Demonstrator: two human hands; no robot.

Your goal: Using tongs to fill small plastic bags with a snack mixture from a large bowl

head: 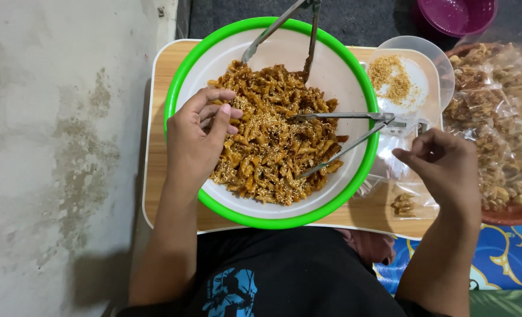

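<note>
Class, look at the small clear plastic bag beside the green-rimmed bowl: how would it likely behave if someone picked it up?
The clear plastic bag would probably be floppy, since it lies crumpled flat on the wooden tray. It likely feels light, holding only a few snack pieces, which may slide inside.

Your left hand point(197, 141) covers the snack pieces beneath its palm and part of the green-rimmed bowl's point(272, 223) rim; whether your fingertips pinch a piece cannot be told; the upper tongs point(284, 35) are cut off by the top edge, handles out of sight; the purple bowl point(457, 14) is likewise cropped at the top; the tray of bagged snacks point(499, 117) runs off the right edge; your right hand point(443, 161) hides what its curled fingers grip; your forearms leave the frame below.
</note>
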